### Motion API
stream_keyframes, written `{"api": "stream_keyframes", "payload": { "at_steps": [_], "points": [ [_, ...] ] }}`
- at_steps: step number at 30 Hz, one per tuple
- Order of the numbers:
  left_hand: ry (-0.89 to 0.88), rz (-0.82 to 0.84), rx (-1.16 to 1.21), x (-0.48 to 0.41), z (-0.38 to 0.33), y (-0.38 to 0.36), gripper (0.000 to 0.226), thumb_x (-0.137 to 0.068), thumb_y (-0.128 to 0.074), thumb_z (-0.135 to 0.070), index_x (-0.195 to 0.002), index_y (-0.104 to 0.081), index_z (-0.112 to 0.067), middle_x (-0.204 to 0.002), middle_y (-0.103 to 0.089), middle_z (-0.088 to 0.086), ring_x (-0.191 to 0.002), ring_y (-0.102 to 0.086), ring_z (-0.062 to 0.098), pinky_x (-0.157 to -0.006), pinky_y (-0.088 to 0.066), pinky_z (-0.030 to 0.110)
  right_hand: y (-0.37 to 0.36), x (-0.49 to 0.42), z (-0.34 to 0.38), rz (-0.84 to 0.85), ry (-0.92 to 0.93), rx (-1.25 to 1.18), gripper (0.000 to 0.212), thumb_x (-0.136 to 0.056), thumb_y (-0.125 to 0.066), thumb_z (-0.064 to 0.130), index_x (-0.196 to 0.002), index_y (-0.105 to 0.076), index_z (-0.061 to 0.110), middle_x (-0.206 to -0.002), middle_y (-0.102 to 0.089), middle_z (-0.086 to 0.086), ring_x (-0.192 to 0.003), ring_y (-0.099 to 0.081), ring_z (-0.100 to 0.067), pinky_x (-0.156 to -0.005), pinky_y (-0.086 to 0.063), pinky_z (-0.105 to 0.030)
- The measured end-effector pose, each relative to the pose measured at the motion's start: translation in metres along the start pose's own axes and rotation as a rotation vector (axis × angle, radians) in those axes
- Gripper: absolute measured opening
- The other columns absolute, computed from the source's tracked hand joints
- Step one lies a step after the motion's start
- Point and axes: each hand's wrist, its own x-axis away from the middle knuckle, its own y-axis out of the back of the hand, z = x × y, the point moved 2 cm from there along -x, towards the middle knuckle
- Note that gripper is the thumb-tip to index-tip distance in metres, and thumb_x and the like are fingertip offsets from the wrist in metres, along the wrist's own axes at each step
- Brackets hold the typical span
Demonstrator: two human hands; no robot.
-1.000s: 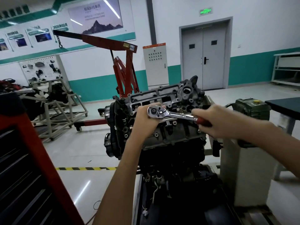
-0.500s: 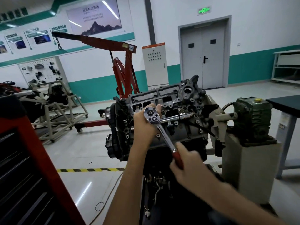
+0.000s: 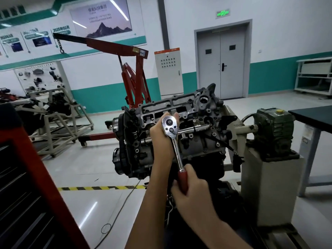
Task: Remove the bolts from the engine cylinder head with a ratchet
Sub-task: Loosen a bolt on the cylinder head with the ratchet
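One quarter-swing, roughly, is what has changed. The ratchet's [image 3: 177, 151] red handle pointed out to the right a second ago and slanted down-right half a second ago. It now hangs almost straight down, while its head has kept to the same spot near the left end of the cylinder head [image 3: 197, 112], on the side facing the camera.

That reads as one full stroke on a single bolt. The bolt is hidden under the ratchet head, so I cannot say whether this stroke loosened it or was only the free return click. Nothing has come out yet, so the task looks to be at an early or middle stage.

The left hand [image 3: 161, 137] is cupped round the ratchet head with its fingers curled behind, steadying it. The right hand [image 3: 190, 191] is clenched round the red handle.

By count there are one ratchet, two hands and one cylinder head. Several bolts [image 3: 214, 134] dot its face, too small to number. One silver bar [image 3: 195, 127] lies across it.

The cylinder head sits on top of the engine, which hangs off the left side of the engine stand [image 3: 269, 186], below one green gearbox [image 3: 274, 130]. Behind stand one red engine crane [image 3: 133, 76], one grey cabinet [image 3: 168, 71] and one double door [image 3: 221, 60].
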Motion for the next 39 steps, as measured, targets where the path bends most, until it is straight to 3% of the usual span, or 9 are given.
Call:
{"api": "stream_keyframes", "payload": {
  "at_steps": [4,8,12,17,21,25,28,31,39],
  "points": [
    [-0.070,0.095,-0.093,-0.002,-0.003,0.010,0.030,-0.087,-0.057,-0.028,-0.060,-0.044,-0.034,-0.052,-0.043,-0.015,-0.054,-0.037,0.004,-0.071,-0.041,0.025,0.017,-0.012,-0.002,0.120,0.010,0.151,0.020,-0.082,-0.059,0.009,-0.091,-0.044,0.019,-0.057,-0.041,0.008,-0.043,-0.048,-0.005,-0.040,-0.031,-0.007],
    [-0.119,0.323,-0.239,-0.016,-0.010,0.024,0.040,-0.088,-0.059,-0.027,-0.052,-0.044,-0.034,-0.049,-0.038,-0.011,-0.050,-0.030,0.002,-0.051,-0.031,0.025,0.102,-0.072,0.004,0.492,0.225,0.504,0.034,-0.082,-0.057,0.002,-0.081,-0.040,0.031,-0.059,-0.050,0.012,-0.044,-0.054,0.001,-0.042,-0.041,-0.011],
    [-0.101,0.261,-0.154,-0.006,-0.012,0.016,0.032,-0.085,-0.058,-0.019,-0.054,-0.053,-0.028,-0.051,-0.044,-0.003,-0.055,-0.035,0.009,-0.052,-0.033,0.035,0.131,-0.109,0.006,0.426,0.354,0.826,0.025,-0.083,-0.058,0.012,-0.086,-0.041,0.030,-0.059,-0.053,0.009,-0.048,-0.054,-0.002,-0.046,-0.048,-0.022],
    [-0.068,0.087,-0.076,0.005,-0.003,0.004,0.038,-0.093,-0.058,-0.021,-0.057,-0.045,-0.023,-0.054,-0.040,-0.013,-0.058,-0.037,0.005,-0.058,-0.035,0.023,0.062,-0.027,-0.012,0.121,0.143,0.334,0.029,-0.080,-0.063,0.005,-0.083,-0.040,0.023,-0.052,-0.043,0.012,-0.045,-0.051,0.001,-0.042,-0.035,-0.007],
    [-0.058,0.046,-0.023,0.001,-0.003,0.002,0.030,-0.087,-0.057,-0.020,-0.062,-0.042,-0.013,-0.060,-0.037,-0.001,-0.067,-0.035,0.013,-0.078,-0.044,0.035,-0.009,0.002,-0.003,-0.019,-0.019,0.014,0.030,-0.081,-0.061,0.004,-0.079,-0.039,0.024,-0.053,-0.040,0.010,-0.042,-0.050,-0.002,-0.040,-0.029,-0.003],
    [-0.071,0.161,-0.133,-0.004,-0.006,0.014,0.036,-0.089,-0.059,-0.020,-0.059,-0.043,-0.031,-0.051,-0.042,-0.014,-0.054,-0.035,0.005,-0.068,-0.041,0.028,0.035,-0.020,-0.008,0.186,0.016,0.255,0.026,-0.082,-0.057,0.010,-0.102,-0.045,0.020,-0.063,-0.046,0.001,-0.043,-0.040,-0.003,-0.043,-0.031,-0.011],
    [-0.118,0.326,-0.253,-0.016,-0.010,0.019,0.033,-0.085,-0.060,-0.025,-0.055,-0.048,-0.017,-0.051,-0.041,-0.009,-0.055,-0.034,0.008,-0.055,-0.031,0.029,0.103,-0.068,0.002,0.434,0.177,0.509,0.026,-0.082,-0.056,0.003,-0.086,-0.042,0.025,-0.060,-0.050,0.008,-0.043,-0.051,-0.001,-0.044,-0.039,-0.012],
    [-0.106,0.294,-0.189,-0.012,-0.009,0.015,0.025,-0.084,-0.058,-0.017,-0.066,-0.056,0.000,-0.059,-0.047,0.004,-0.061,-0.038,0.012,-0.059,-0.032,0.031,0.128,-0.099,0.008,0.430,0.300,0.771,0.020,-0.083,-0.056,0.008,-0.093,-0.046,0.022,-0.060,-0.052,0.011,-0.049,-0.054,-0.001,-0.049,-0.042,-0.016],
    [-0.104,0.000,-0.133,-0.003,-0.004,0.007,0.054,-0.092,-0.060,-0.005,-0.056,-0.031,-0.034,-0.048,-0.031,-0.014,-0.054,-0.025,0.002,-0.054,-0.027,0.019,0.003,-0.001,-0.004,-0.024,0.044,0.111,0.026,-0.080,-0.061,0.004,-0.085,-0.040,0.018,-0.055,-0.038,0.016,-0.047,-0.051,0.004,-0.042,-0.030,-0.003]
  ]
}}
